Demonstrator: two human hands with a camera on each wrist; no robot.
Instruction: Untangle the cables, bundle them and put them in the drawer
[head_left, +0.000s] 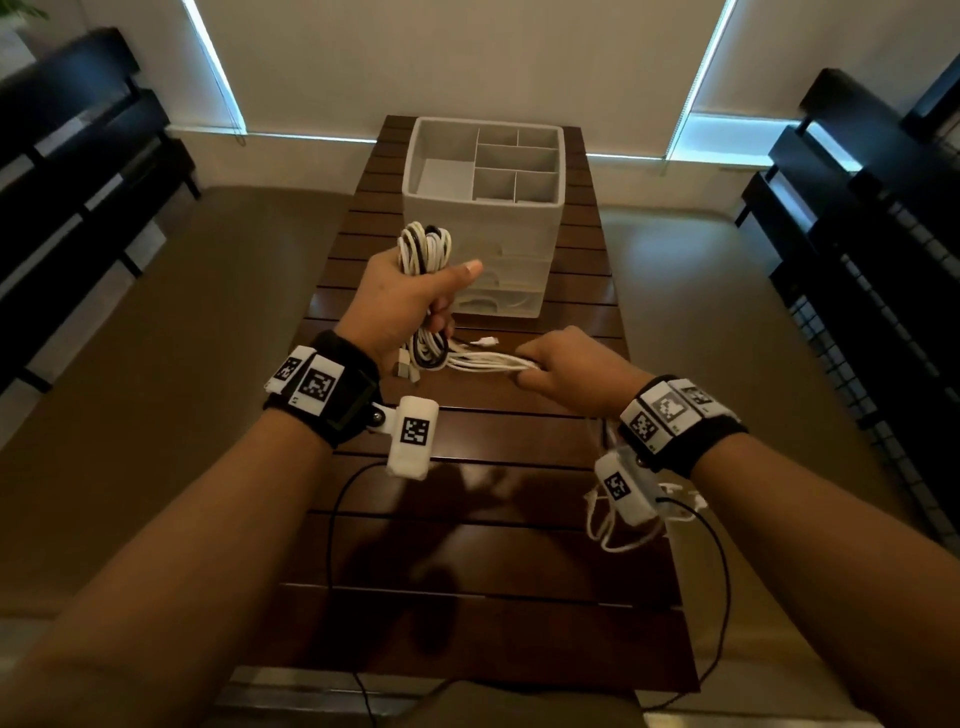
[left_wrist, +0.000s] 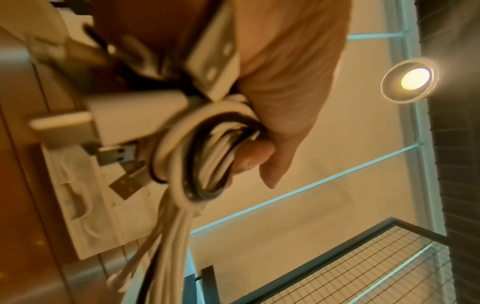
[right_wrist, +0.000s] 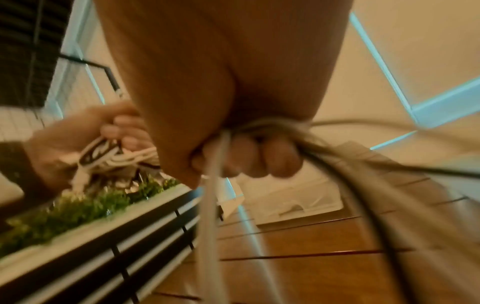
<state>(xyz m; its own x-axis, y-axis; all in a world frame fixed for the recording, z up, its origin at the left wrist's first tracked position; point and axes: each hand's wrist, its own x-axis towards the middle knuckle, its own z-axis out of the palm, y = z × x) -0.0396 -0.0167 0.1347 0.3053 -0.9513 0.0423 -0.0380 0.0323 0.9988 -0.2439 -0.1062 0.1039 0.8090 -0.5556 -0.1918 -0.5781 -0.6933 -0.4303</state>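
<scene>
My left hand (head_left: 410, 301) grips a coiled bundle of white and black cables (head_left: 423, 249) upright above the slatted wooden table (head_left: 467, 571). In the left wrist view the bundle (left_wrist: 207, 164) loops past my curled fingers (left_wrist: 254, 156), with USB plugs (left_wrist: 118, 155) beside it. My right hand (head_left: 566, 364) is fisted around the loose cable strands (head_left: 483, 361) that run sideways from the coil's lower end. In the right wrist view those strands (right_wrist: 215, 185) trail down from my fist (right_wrist: 246, 156). The white drawer unit (head_left: 498, 265) stands just behind both hands.
The drawer unit's open top tray (head_left: 415, 166) has divided compartments. More loose white cable (head_left: 613, 530) and a thin black wire (head_left: 332, 519) lie on the near table. Dark shelving (head_left: 883, 234) flanks the right, dark benches (head_left: 78, 156) the left.
</scene>
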